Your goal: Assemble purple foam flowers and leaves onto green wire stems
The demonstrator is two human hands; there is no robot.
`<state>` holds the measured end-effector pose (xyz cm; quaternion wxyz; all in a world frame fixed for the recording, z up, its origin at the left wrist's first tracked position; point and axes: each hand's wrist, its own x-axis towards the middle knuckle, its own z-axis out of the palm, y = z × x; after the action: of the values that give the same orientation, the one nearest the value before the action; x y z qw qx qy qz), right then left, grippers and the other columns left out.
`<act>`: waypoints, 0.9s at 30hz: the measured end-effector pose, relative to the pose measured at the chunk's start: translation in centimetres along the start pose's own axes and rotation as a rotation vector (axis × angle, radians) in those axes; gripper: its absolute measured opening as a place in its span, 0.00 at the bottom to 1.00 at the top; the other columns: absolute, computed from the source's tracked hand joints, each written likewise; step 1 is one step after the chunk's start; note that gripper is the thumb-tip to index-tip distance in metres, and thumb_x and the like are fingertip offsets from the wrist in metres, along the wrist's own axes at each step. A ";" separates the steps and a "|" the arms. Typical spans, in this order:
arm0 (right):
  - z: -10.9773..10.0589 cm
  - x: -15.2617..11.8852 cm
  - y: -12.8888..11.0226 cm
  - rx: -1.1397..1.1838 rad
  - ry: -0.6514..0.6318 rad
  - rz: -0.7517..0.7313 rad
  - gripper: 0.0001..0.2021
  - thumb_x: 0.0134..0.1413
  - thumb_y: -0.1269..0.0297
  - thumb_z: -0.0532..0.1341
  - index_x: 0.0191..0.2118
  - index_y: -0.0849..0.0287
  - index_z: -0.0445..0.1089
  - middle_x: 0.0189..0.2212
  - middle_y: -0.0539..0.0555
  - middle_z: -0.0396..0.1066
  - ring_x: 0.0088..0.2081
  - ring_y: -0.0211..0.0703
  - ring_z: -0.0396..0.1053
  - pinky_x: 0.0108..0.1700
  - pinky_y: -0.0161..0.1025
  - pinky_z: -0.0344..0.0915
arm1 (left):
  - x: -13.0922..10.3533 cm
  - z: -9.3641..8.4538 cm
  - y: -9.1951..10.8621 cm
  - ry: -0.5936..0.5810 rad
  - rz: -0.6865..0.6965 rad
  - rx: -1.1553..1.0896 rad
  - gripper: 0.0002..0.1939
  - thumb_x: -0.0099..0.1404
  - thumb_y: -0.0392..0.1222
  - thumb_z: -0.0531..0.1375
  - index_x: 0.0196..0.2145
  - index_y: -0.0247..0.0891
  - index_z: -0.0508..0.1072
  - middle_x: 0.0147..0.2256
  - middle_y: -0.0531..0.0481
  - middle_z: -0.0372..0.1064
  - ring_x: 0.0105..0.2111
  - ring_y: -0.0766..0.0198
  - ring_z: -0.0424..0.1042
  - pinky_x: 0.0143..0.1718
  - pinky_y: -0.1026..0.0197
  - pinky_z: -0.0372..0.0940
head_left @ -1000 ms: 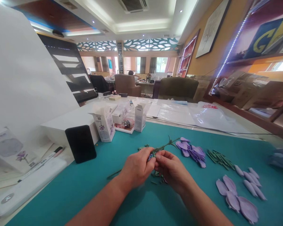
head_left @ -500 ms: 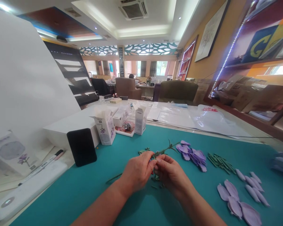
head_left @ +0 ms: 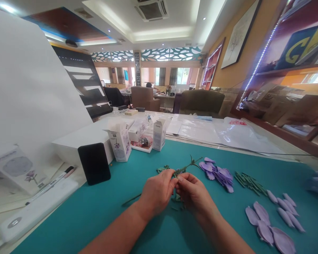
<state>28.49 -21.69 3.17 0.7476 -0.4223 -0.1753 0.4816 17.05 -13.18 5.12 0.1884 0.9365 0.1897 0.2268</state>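
A thin green flower stem (head_left: 191, 163) with small leaves lies slantwise through my left hand (head_left: 157, 188), which is closed around it. Its plain lower end sticks out at the left, beneath my wrist. My right hand (head_left: 194, 194) is closed in a pinch against the left fingertips, just under the stem; what it pinches is hidden. Small green pieces (head_left: 163, 169) lie behind my hands, and more green bits (head_left: 177, 198) show below them. A heap of purple petals (head_left: 218, 175) lies beyond the stem's leafy tip.
On the green mat (head_left: 95, 218), green sticks (head_left: 250, 183), lavender buds (head_left: 287, 208) and larger petals (head_left: 263, 225) lie at right. A black tablet-like slab (head_left: 94, 164) leans at left. Printed boxes (head_left: 120, 143) and a white tray (head_left: 141, 148) stand behind. Plastic sheets (head_left: 206, 132) cover the far table.
The view has shifted slightly. Both hands stay together at the stem, with only small finger movement; a reddish spot between them no longer shows.
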 end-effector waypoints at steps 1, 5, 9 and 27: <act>0.1 0.0 0.0 0.003 -0.005 -0.006 0.13 0.31 0.62 0.75 0.22 0.60 0.72 0.19 0.49 0.71 0.22 0.35 0.66 0.28 0.32 0.64 | 0.0 0.0 0.0 0.000 0.001 0.001 0.16 0.70 0.46 0.42 0.45 0.39 0.65 0.41 0.46 0.72 0.39 0.59 0.72 0.37 0.61 0.63; 0.3 -0.3 -0.1 0.003 0.004 -0.026 0.13 0.31 0.62 0.75 0.22 0.59 0.72 0.19 0.48 0.70 0.22 0.35 0.65 0.28 0.33 0.64 | 0.0 0.0 0.0 0.006 0.013 0.011 0.16 0.70 0.46 0.42 0.45 0.39 0.64 0.41 0.46 0.72 0.39 0.58 0.72 0.37 0.60 0.63; 0.6 -0.6 -0.2 0.000 0.011 -0.052 0.13 0.32 0.61 0.75 0.22 0.59 0.72 0.19 0.49 0.70 0.22 0.35 0.65 0.28 0.33 0.64 | 0.0 0.1 0.0 0.016 0.024 0.028 0.16 0.70 0.45 0.41 0.43 0.39 0.65 0.40 0.47 0.72 0.38 0.59 0.72 0.36 0.60 0.63; 0.7 -0.7 -0.8 0.002 -0.053 -0.081 0.14 0.32 0.62 0.75 0.23 0.59 0.71 0.18 0.46 0.68 0.22 0.32 0.64 0.27 0.31 0.63 | -0.1 -0.2 -0.2 0.095 0.099 -0.097 0.15 0.70 0.46 0.44 0.47 0.37 0.62 0.42 0.44 0.71 0.39 0.59 0.72 0.36 0.60 0.65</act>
<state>28.13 -22.07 4.34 0.7622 -0.4012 -0.2115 0.4620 16.80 -13.03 5.21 0.2130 0.9227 0.1404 0.2890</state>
